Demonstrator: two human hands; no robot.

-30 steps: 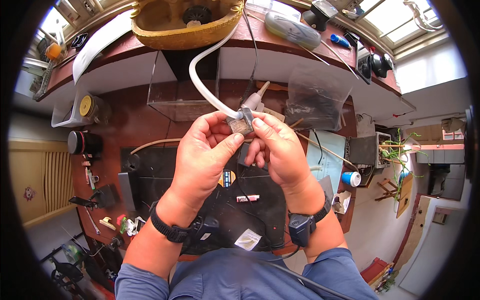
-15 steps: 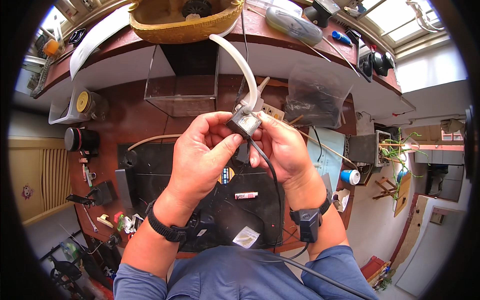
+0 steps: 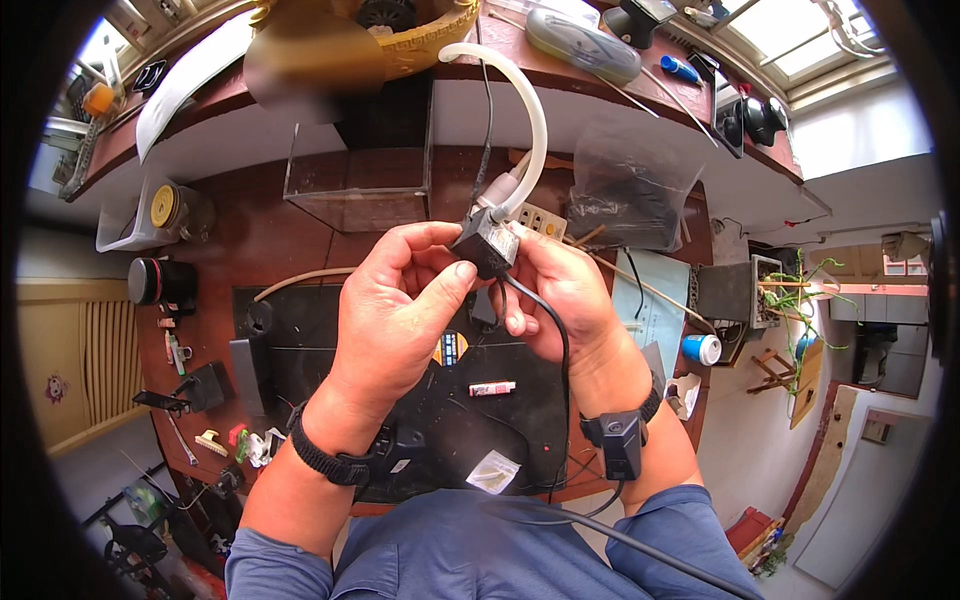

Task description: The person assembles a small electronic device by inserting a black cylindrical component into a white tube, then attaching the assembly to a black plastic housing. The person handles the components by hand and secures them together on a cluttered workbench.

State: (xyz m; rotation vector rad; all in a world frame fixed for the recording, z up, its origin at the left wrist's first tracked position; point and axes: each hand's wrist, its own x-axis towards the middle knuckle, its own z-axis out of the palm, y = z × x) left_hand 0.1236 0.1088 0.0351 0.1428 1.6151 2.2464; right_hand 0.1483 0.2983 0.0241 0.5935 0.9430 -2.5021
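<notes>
Both hands hold a small black box-shaped water pump (image 3: 487, 247) in the air above the table. My left hand (image 3: 390, 305) is closed on its left side, thumb bent against the lower part. On the other side my right hand (image 3: 572, 300) grips it between thumb and fingers; some fingertips are hidden behind the pump. A whitish flexible tube (image 3: 538, 110) rises from its top and curls over to the left, its far end free. From the underside a black cable (image 3: 560, 335) hangs past my right hand.
A black mat (image 3: 400, 440) covers the middle of the table, with a small red-and-white tube (image 3: 492, 388) and a plastic packet (image 3: 493, 472) on it. Behind stand a clear glass tank (image 3: 355, 185), a power strip (image 3: 541, 222) and a golden basin (image 3: 430, 45) on the ledge.
The pump has turned slightly in my hands. Its white tube now bows further right, and its free end has swung away from the basin's front. Both hands keep their grip.
</notes>
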